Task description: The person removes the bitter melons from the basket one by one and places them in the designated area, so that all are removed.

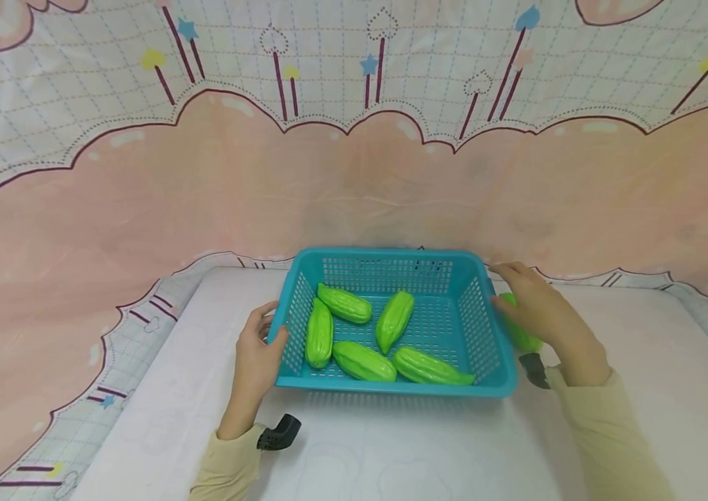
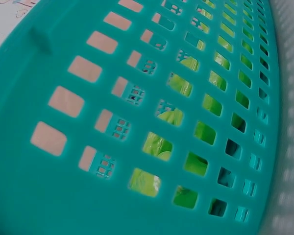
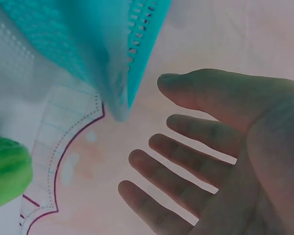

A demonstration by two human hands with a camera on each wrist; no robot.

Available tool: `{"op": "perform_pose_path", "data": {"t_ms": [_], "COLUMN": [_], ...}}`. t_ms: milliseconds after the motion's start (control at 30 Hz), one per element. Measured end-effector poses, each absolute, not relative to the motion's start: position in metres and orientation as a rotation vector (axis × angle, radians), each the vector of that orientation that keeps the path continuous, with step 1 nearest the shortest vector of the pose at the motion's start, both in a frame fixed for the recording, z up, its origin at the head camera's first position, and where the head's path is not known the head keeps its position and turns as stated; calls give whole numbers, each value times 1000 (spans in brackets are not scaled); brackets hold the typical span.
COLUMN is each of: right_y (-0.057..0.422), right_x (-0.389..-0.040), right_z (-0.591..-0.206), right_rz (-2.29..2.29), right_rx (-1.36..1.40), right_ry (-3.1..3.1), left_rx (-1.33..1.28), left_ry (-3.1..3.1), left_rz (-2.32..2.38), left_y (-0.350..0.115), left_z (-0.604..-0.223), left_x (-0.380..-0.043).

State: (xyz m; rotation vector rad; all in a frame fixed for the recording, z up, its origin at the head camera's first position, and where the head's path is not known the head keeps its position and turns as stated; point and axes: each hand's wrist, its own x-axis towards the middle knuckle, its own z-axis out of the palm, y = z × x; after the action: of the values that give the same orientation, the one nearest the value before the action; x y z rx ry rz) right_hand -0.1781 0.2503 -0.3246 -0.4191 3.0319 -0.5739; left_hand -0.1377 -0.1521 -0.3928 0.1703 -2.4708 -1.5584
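Note:
A teal plastic basket [image 1: 391,387] with slotted walls stands in the middle of the white table, holding several bright green bitter melons [image 1: 394,320]. My left hand [image 1: 255,355] grips its left rim, thumb over the edge and fingers outside. The slotted side wall [image 2: 103,88] fills the left wrist view, green showing through; the hand itself is out of that view. At the basket's right rim is my right hand [image 1: 538,306], its fingers straight and spread, apart from the basket in the right wrist view. Another bitter melon [image 1: 521,339] lies outside the basket, partly hidden beneath that hand.
A pink and white patterned cloth [image 1: 354,188] hangs behind the table's far edge. Black wrist-worn pieces [image 1: 279,433] show at both beige sleeves [image 1: 607,424]. The white tabletop [image 1: 354,452] stretches in front of the basket and to both sides.

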Motion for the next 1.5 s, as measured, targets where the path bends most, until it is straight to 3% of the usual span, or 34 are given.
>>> {"op": "perform_pose_path", "data": {"t_ms": [1500], "right_y": [192], "right_x": [-191], "right_z": [-326], "right_rz": [-419], "right_rx": [-779], "right_ry": [2897], "left_rx": [147], "left_ry": [-2461], "left_rz": [-1574], "left_y": [-155], "left_z": [-394], "left_x": [-139]}}
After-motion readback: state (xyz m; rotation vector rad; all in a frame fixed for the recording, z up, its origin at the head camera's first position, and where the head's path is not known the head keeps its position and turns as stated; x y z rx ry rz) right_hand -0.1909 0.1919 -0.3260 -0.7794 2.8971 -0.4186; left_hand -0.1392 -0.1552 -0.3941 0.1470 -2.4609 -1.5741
